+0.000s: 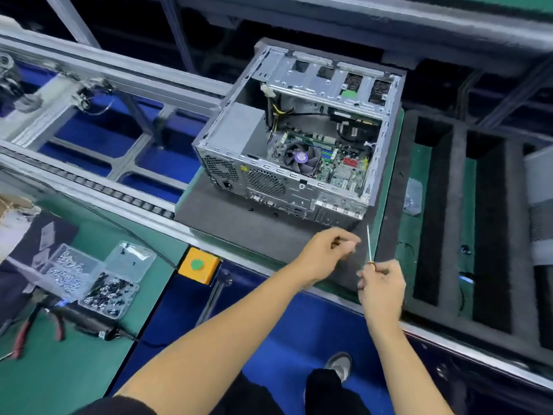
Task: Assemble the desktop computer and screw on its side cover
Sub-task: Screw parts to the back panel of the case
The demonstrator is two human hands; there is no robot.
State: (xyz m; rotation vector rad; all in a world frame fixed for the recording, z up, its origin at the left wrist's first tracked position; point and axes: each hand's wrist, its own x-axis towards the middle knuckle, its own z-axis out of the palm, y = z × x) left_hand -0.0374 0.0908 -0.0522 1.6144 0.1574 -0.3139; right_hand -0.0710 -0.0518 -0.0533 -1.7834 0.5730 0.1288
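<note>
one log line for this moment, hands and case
case: side open, cover off | right hand: holds screwdriver, tip toward case | left hand: fingers pinched, contents unclear | stage: cover not fitted

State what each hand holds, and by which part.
Right hand grips the screwdriver by its handle. Left hand has pinched fingers; any contents cannot be told.

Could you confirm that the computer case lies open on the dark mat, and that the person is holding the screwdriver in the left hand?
Not quite: the head view shows the screwdriver held in the right hand, not the left hand. The rest stands: the computer case lies open on the dark mat.
</note>
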